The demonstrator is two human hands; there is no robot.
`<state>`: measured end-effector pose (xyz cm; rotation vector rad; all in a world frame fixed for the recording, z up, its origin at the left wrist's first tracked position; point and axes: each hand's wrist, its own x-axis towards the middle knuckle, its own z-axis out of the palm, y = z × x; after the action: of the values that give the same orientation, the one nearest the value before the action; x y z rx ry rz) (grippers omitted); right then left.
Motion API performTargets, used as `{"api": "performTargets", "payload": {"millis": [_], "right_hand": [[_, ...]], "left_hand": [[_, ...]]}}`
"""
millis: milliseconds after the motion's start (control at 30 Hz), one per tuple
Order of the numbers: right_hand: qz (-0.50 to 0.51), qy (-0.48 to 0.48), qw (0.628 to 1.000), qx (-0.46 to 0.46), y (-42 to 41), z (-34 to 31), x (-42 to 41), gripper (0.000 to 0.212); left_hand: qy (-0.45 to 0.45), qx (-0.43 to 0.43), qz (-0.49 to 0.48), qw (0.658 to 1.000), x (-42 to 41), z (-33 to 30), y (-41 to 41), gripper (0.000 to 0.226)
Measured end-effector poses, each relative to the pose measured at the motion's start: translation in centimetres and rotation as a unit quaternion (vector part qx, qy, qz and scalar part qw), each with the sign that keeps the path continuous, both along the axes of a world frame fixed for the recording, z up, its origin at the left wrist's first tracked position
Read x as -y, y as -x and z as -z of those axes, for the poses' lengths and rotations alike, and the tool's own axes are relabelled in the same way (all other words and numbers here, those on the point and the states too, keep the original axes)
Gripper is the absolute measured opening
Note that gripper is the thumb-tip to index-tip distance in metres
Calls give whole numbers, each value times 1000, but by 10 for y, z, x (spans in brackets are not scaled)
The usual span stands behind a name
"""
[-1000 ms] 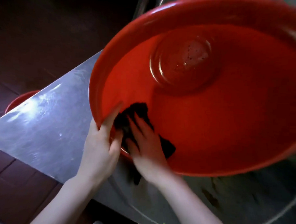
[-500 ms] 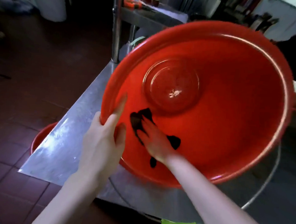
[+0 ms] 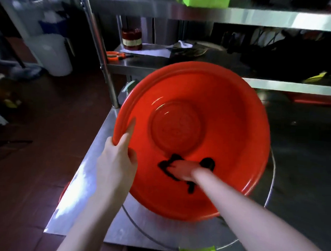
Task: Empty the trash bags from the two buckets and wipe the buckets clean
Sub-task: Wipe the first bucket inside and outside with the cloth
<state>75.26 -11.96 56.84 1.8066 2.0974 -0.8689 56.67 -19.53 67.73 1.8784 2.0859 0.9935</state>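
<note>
A big red bucket [image 3: 236, 116] is tipped toward me over a steel table, its inside facing the camera. My left hand [image 3: 116, 161] grips its left rim, thumb inside and fingers behind. My right hand [image 3: 182, 170] is deep inside the bucket, pressing a dark cloth [image 3: 208, 162] against the lower inner wall just under the round base; the hand is blurred by motion. A second red bucket [image 3: 64, 191] peeks out below the table's left edge, mostly hidden.
The steel table [image 3: 87, 188] has a corner at lower left with a green tape strip [image 3: 197, 250] on its front edge. Behind stand metal shelves [image 3: 277, 16] holding a jar [image 3: 131, 38], orange scissors [image 3: 114, 55] and dark clutter. A white bin [image 3: 52, 53] stands on the floor.
My right hand with the cloth has slid from the near left rim across the inner wall toward the middle, below the base. The view has pulled back and the bucket sits lower in frame.
</note>
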Motion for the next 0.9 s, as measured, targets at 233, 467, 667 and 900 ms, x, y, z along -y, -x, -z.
{"api": "performTargets", "payload": {"millis": [233, 467, 667, 900], "right_hand": [[-83, 5, 991, -104, -5, -34, 21, 48], [-94, -33, 947, 306, -49, -40, -22, 65], [-64, 108, 979, -160, -1, -33, -7, 38], [-48, 14, 977, -206, 12, -45, -26, 53]], "left_hand": [[53, -27, -53, 997, -14, -20, -9, 79], [70, -71, -67, 993, -21, -26, -14, 79], [47, -77, -65, 994, -42, -23, 0, 75], [33, -126, 35, 991, -87, -32, 30, 63]]}}
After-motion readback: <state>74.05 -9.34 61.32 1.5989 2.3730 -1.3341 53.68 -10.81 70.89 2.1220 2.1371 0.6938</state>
